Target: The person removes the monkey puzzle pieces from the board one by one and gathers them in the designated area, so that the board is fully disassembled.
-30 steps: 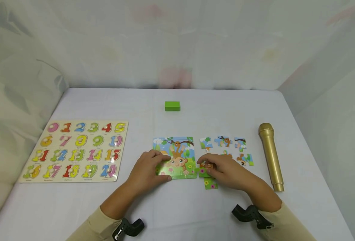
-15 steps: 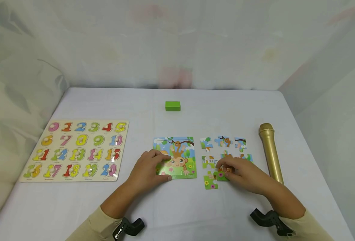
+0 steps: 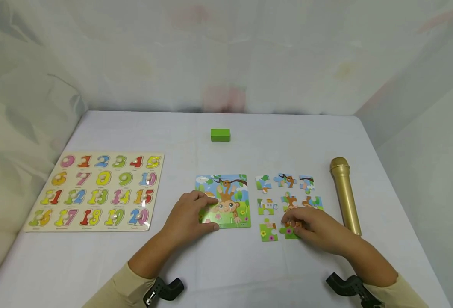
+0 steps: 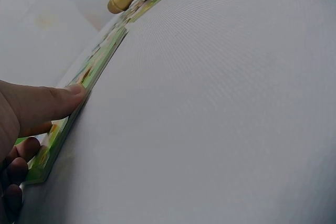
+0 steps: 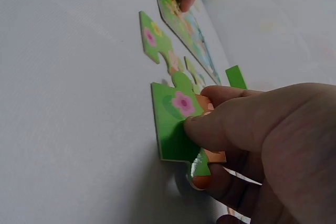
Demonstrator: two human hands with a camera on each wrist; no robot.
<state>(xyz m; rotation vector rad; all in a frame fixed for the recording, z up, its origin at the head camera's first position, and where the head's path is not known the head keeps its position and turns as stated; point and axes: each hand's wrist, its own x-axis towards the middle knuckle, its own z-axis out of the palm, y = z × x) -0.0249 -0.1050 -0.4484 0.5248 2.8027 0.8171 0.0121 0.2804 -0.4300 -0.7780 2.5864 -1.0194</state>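
Note:
My left hand (image 3: 189, 214) rests on the left part of a monkey picture puzzle board (image 3: 230, 209). Its thumb (image 4: 68, 98) lies on the board's near edge. In the head view my right hand (image 3: 320, 226) pinches a green puzzle piece (image 3: 289, 233) with a pink flower. The right wrist view shows this flower piece (image 5: 176, 132) between thumb and fingers, its far side hidden by them. Left of it lies a corner piece (image 3: 268, 233) with flowers, and behind that a house piece (image 3: 265, 207). Several more monkey pieces (image 3: 286, 180) lie in rows behind the right hand, partly covered by it.
A number board (image 3: 95, 192) with knobbed digits lies on the left of the white table (image 3: 219, 265). A green block (image 3: 220, 135) stands toward the back. To the right lies a gold microphone-shaped tube (image 3: 345, 196), its near end partly behind the right forearm.
My right hand has carried the flower piece rightward and slightly nearer, away from the corner piece, uncovering the house piece and a middle piece. My left hand has stayed on the puzzle board.

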